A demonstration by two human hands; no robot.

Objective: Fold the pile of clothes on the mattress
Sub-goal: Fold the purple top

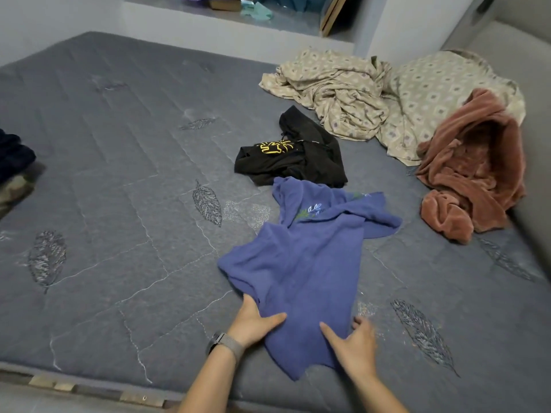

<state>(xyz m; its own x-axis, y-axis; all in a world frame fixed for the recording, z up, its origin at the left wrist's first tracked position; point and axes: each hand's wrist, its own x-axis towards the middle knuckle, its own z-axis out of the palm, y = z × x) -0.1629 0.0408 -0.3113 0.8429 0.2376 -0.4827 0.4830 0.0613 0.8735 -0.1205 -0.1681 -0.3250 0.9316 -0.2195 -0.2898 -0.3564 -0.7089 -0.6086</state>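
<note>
A blue T-shirt [310, 263] with a small leaf print lies crumpled on the grey quilted mattress [119, 180], its hem toward me. My left hand [253, 320] holds the shirt's left lower edge, thumb on top of the cloth. My right hand [353, 341] holds the right lower edge, thumb over the fabric and fingers beside it; this hand is slightly blurred. Behind the blue shirt lies a black garment [298, 156] with a yellow print.
A beige patterned sheet [372, 96] and a rust-pink fleece [471, 168] are heaped at the back right by the wall. Dark and camouflage clothes [13, 168] sit at the left edge. The mattress front edge runs just below my wrists.
</note>
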